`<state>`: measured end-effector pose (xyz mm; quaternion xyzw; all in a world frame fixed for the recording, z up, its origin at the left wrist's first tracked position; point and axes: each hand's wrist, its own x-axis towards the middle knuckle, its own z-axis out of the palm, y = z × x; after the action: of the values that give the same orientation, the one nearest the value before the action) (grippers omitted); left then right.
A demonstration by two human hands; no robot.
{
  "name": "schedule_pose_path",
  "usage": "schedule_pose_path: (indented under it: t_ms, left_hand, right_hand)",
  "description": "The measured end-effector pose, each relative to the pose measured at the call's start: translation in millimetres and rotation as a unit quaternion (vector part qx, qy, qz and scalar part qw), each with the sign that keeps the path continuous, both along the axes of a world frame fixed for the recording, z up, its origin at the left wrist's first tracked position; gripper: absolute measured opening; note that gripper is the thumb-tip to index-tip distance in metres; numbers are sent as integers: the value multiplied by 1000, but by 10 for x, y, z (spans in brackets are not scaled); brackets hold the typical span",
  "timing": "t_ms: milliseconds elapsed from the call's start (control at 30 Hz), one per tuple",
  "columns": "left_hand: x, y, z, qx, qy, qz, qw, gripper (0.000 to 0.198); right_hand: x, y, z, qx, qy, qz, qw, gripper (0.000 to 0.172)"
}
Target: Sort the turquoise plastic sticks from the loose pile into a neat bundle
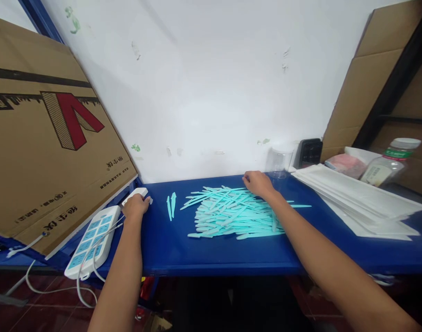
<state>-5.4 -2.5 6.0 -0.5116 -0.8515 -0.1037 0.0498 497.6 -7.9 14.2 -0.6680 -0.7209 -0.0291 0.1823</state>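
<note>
Head: right grip (pixel 258 183) curled inward

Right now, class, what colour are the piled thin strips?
The strips are pale turquoise, shown in the head view.

- My heap of slim turquoise sticks (pixel 231 214) lies loosely before me, mostly running left to right, many crossed.
- Apart, to its left, smaller separate sticks (pixel 173 203) point away from me.

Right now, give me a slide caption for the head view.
Left hand at a white block, right hand beside a heap of turquoise strips on a blue table.
</note>
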Motion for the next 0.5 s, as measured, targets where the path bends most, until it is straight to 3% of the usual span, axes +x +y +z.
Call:
schedule_pose_path:
  t_ms: [133, 333, 500]
  left_hand:
    - [51, 3, 3, -4, 5, -7, 1000, 59]
    - [91, -3, 10, -5, 6, -3, 1000, 49]
    - [108, -24, 25, 1, 4, 0, 1000, 47]
  right_hand:
    - [-2, 7, 1, -1, 1, -3, 1000, 28]
    - [2, 22, -2, -6, 12, 1, 1000, 27]
    - [-9, -2, 22, -5, 33, 60, 998, 27]
